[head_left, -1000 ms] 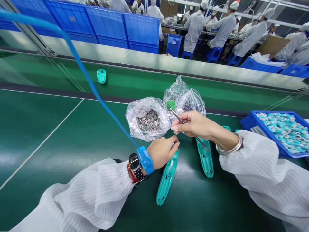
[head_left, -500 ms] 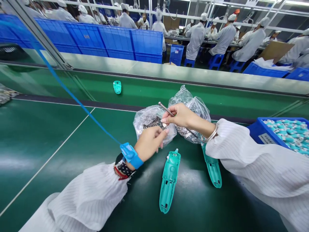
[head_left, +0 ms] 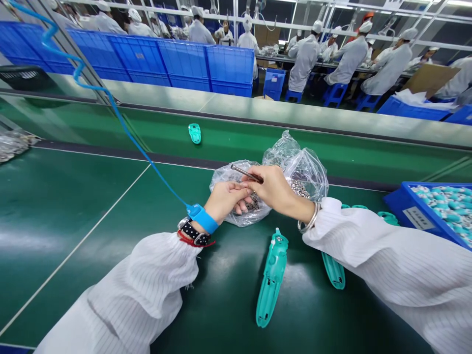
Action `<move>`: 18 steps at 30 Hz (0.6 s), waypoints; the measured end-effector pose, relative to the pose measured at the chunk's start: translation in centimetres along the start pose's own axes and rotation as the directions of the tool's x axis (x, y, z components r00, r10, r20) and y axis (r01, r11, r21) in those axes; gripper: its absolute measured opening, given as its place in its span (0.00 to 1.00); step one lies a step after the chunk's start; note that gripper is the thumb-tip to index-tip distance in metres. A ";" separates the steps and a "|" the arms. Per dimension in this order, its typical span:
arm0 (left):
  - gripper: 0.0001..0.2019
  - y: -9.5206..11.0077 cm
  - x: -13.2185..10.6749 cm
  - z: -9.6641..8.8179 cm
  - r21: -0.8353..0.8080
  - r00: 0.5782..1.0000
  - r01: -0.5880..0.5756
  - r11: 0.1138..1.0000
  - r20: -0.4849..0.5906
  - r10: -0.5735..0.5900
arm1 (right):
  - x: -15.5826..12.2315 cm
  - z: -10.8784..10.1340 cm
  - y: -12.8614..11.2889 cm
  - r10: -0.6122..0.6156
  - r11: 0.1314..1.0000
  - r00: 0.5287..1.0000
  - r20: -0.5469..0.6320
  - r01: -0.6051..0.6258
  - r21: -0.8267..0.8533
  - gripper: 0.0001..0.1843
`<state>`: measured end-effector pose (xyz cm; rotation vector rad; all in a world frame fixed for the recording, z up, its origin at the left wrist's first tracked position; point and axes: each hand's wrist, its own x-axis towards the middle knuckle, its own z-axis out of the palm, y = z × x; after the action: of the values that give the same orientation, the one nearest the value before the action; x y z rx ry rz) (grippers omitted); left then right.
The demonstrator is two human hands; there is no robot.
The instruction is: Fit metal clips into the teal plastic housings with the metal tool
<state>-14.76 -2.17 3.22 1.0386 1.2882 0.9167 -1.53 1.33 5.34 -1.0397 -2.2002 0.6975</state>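
My right hand [head_left: 277,191] is closed around a thin metal rod [head_left: 240,170], whose tip points up and left. The fingertips of my left hand [head_left: 222,200] are pinched together and meet those of the right; whatever lies between them is too small or hidden to name. Both hands are over a clear plastic bag [head_left: 236,219] of small metal parts. Behind my right hand stands a second clear bag [head_left: 311,169], also with small shiny metal parts. A long teal plastic shell [head_left: 272,280] lies in front of the hands. Another teal shell [head_left: 334,271] is partly hidden under my right sleeve.
At the right, a blue bin [head_left: 401,201] holds many teal and white parts. A small teal piece [head_left: 194,133] lies on the green strip beyond the bench edge. A blue coiled cord [head_left: 129,132] runs to my left wrist strap. Blue crates [head_left: 184,61] and co-workers are behind.
My hands have come together, fingertips touching, over the bag. The right hand has moved left and the rod now lies flatter. The view has shifted slightly.
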 end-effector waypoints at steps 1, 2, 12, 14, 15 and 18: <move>0.07 0.1 0.0 0.0 -0.003 1.000 0.002 1.000 -0.008 -0.002 | 0.0 0.0 0.0 0.000 1.000 1.000 -0.020 0.000 0.000 0.05; 0.08 0.1 0.0 -0.1 -0.002 1.000 -0.001 1.000 -0.015 0.001 | 0.0 0.0 0.0 0.010 1.000 0.999 -0.041 -0.010 0.001 0.04; 0.12 0.5 -0.1 -0.4 0.219 0.999 -0.019 0.976 0.032 0.013 | -0.4 -2.8 -1.1 0.345 0.909 0.935 0.087 -0.356 0.215 0.06; 0.21 1.0 -0.5 -0.2 0.190 0.996 -0.063 0.980 0.067 0.051 | -0.8 -3.0 -1.4 0.389 0.867 0.911 0.137 -0.412 0.280 0.06; 0.22 1.3 -0.6 -0.1 0.179 0.993 -0.089 0.980 0.095 0.072 | -1.0 -3.1 -1.4 0.404 0.846 0.901 0.156 -0.433 0.310 0.06; 0.12 1.8 -1.1 0.4 0.193 0.975 -0.171 0.966 0.172 0.138 | -1.3 -3.1 -1.2 0.424 0.798 0.884 0.197 -0.468 0.380 0.06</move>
<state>-14.37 -2.75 5.23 1.3639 1.2002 0.8105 0.70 0.29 7.86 -1.3214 -1.7627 1.3961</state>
